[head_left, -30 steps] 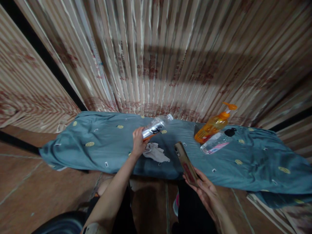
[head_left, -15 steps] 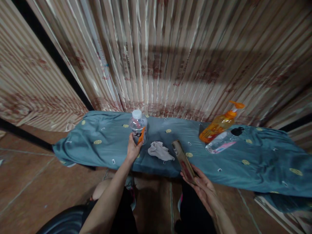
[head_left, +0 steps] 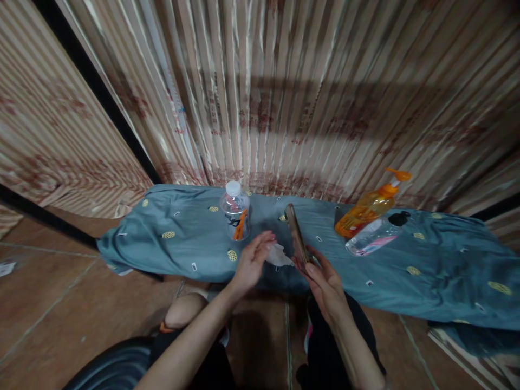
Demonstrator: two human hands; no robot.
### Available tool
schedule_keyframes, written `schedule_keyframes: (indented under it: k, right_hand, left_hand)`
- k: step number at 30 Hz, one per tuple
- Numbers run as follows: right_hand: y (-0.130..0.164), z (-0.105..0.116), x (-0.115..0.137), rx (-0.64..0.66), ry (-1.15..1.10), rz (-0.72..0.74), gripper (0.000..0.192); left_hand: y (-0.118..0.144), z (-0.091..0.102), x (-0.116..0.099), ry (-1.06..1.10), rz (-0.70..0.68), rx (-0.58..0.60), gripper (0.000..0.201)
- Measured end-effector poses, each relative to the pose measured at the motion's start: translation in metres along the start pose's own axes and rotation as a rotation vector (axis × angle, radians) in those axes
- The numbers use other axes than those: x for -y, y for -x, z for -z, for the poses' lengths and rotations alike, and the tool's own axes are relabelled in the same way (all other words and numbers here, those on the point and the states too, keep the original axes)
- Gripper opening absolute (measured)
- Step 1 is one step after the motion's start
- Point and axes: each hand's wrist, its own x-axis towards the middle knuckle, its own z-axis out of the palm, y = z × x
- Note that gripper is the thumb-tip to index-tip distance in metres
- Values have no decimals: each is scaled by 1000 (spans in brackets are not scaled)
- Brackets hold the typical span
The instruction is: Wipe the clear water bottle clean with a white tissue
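My right hand (head_left: 325, 281) grips a smartphone (head_left: 296, 235) near its lower end; the phone stands tilted up, its thin edge towards me. My left hand (head_left: 254, 260) holds nothing, its fingers stretched out and the palm turned towards the phone. Partly hidden behind those fingers, a crumpled pale cloth or tissue (head_left: 279, 257) lies on the fabric. A clear plastic bottle (head_left: 235, 214) with a white cap and an orange-and-black label stands upright just beyond my left hand, apart from it.
Patterned teal fabric (head_left: 195, 244) covers a long narrow bench. On its right side are an orange pump bottle (head_left: 363, 214) and a clear bottle with a black cap (head_left: 374, 236). Pleated curtains (head_left: 276, 97) hang behind. A black round object (head_left: 111, 368) stands at lower left.
My left hand has let go of the clear plastic bottle and moved right, towards the phone. My right hand has raised the phone and turned it more edge-on.
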Motion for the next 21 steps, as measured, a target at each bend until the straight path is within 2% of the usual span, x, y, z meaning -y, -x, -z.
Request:
schedule_keyframes:
  k: [1, 3, 6, 10, 13, 17, 21]
  right_hand:
    - [-6, -7, 1, -21, 16, 22, 58]
    - [-18, -19, 2, -50, 57, 73, 61]
    - [-37, -29, -1, -44, 179, 161, 64]
    - [-53, -29, -16, -12, 470, 287, 71]
    - [-56, -26, -30, 17, 616, 334, 74]
    - [-58, -22, -39, 30, 621, 326, 73]
    - [-72, -9, -38, 25, 435, 209, 65]
  left_hand:
    - [-1, -16, 1, 119, 72, 55, 51]
    - [-7, -43, 4, 321, 167, 50, 62]
    - [-23, -63, 9, 498, 187, 4, 73]
    - [-43, -58, 17, 588, 124, -90, 64]
    - [-53, -47, 24, 633, 262, -140, 50]
    - [-60, -38, 32, 667, 414, -192, 48]
    - [-61, -35, 37, 671, 468, -144, 58]
